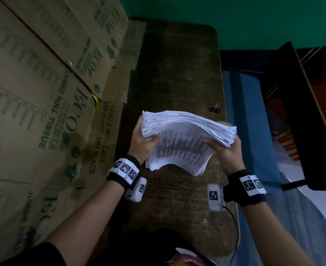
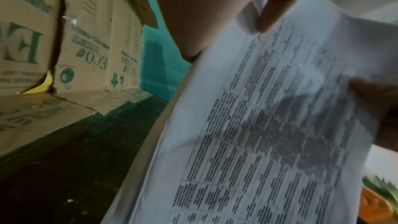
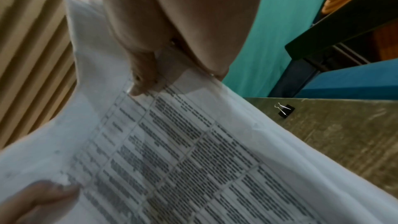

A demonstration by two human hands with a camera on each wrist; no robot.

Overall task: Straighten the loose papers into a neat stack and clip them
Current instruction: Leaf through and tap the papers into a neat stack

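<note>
Both hands' fingers behind papers (image 1: pixel 185 139)

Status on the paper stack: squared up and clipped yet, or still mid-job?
Mid-job. Done: the papers are gathered into one bundle, off the table. In hand: the left hand and the right hand grip opposite ends; the edges look fanned and uneven, so it is not yet squared. Left: align the edges, then clip; the binder clip lies untouched near the table's right edge.
</note>
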